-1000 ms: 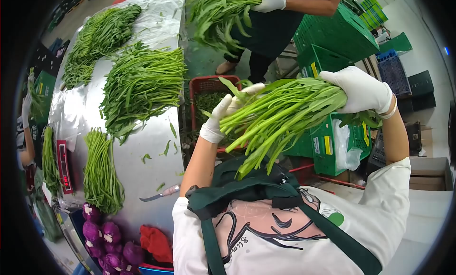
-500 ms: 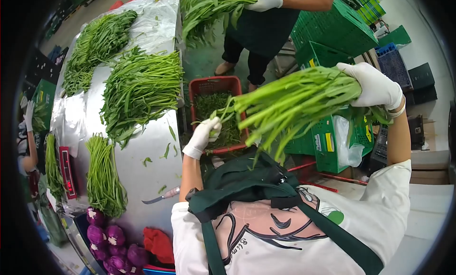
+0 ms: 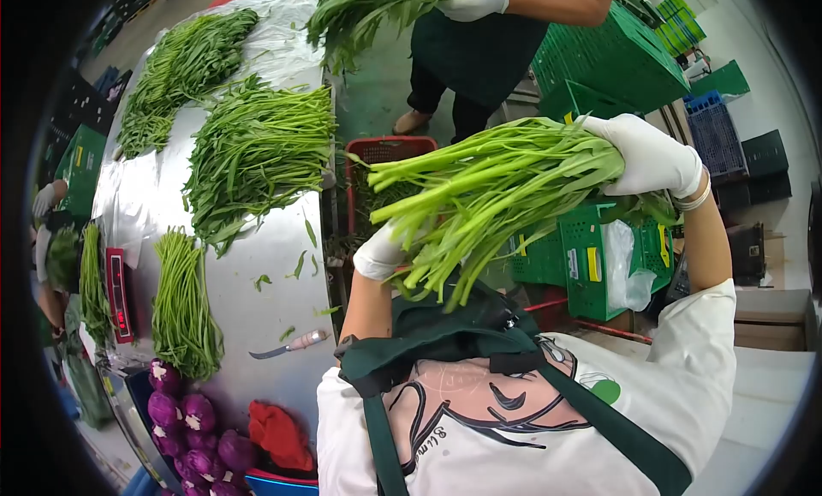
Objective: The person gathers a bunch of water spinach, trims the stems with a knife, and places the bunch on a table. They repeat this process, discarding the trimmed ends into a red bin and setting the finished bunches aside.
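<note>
My gloved right hand (image 3: 646, 158) is closed around the leafy end of a bunch of water spinach (image 3: 505, 183), whose cut stems point left. Behind and under the stem ends is my gloved left hand (image 3: 379, 254); the stems hide its fingers. Below the bunch, a red basket (image 3: 349, 196) of green trimmings shows in part. On the metal table (image 3: 265, 312) to the left lie a large pile of water spinach (image 3: 265, 149), a smaller bunch (image 3: 181, 299) and a curved knife with a pinkish handle (image 3: 295, 344).
Purple onions (image 3: 197, 415) and a red cloth (image 3: 279, 434) are at the table's near end, by a red-lit display (image 3: 118, 295). Across from me, a co-worker's gloved hand (image 3: 475, 1) holds more greens. Green crates (image 3: 591, 282) stand at the right.
The bunch in my right hand has shifted left. My left hand, which pinched a loose sprig over the basket, has moved right, in behind the stems. The co-worker's greens have risen slightly.
</note>
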Motion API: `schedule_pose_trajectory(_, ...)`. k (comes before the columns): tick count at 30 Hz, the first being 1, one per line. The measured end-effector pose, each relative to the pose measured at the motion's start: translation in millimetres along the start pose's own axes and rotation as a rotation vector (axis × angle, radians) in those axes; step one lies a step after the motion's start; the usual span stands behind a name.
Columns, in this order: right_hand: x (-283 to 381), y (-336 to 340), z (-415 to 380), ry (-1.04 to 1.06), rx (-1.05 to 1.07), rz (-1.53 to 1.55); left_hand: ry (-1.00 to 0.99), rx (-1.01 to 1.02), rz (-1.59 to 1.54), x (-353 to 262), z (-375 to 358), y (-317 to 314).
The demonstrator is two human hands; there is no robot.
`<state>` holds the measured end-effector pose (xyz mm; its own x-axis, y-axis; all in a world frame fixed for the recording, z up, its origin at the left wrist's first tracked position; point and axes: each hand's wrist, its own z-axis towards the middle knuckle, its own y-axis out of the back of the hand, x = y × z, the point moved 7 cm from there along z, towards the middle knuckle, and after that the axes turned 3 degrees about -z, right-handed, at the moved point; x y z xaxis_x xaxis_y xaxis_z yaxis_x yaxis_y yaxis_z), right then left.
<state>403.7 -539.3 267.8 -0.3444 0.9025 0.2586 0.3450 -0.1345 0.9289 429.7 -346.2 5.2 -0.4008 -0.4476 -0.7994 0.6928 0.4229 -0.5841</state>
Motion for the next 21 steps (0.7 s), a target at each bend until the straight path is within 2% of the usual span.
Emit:
schedule_pose_trajectory(2,-2.2,-2.2,1.5,-0.025,0.031,-0.009,-0.279,-0.140,0.646,-21.1,-4.5,0.4)
schedule_pose_trajectory(4,0.8,-3.3,3.8,-0.019,0.008,-0.066,-0.390,-0.210,0.591,-30.2,-8.6,4.0)
schedule_pose_trajectory(6,-0.7,-5.0,4.8,0.009,-0.025,-0.114,-0.259,-0.303,0.463,-27.9,-3.7,6.7)
schedule_pose_trajectory(8,1.9,-4.0,5.4,0.007,-0.023,-0.100,-0.149,-0.197,0.006,-29.5,3.1,-6.3)
schedule_pose_trajectory(10,3.6,-3.7,6.0,0.009,-0.008,-0.112,-0.055,0.117,-0.766,-59.8,9.9,-44.8)
schedule_pose_trajectory(13,7.6,-7.2,5.0,-0.002,0.038,-0.170,-0.059,0.063,-0.797,-48.1,8.0,-36.0)
schedule_pose_trajectory(14,10.6,-8.3,5.3,-0.017,0.056,-0.195,-0.010,0.009,-0.495,-43.6,7.6,-31.1)
schedule_pose_trajectory(15,13.0,-10.3,5.5,-0.034,0.077,-0.219,0.106,-0.119,-0.547,-43.3,13.2,-38.6)
schedule_pose_trajectory(17,17.3,-11.7,6.1,-0.008,0.069,-0.250,0.161,-0.272,-0.285,-41.9,16.9,-36.0)
schedule_pose_trajectory(18,17.4,-11.7,5.9,-0.004,0.070,-0.251,0.210,-0.292,-0.330,-31.5,13.0,-33.3)
schedule_pose_trajectory(19,17.4,-11.6,5.4,0.000,0.069,-0.252,0.176,-0.266,-0.317,-33.3,12.3,-36.3)
schedule_pose_trajectory(21,14.7,-8.0,2.5,0.002,0.059,-0.223,0.179,-0.165,-0.526,-8.6,10.6,-11.4)
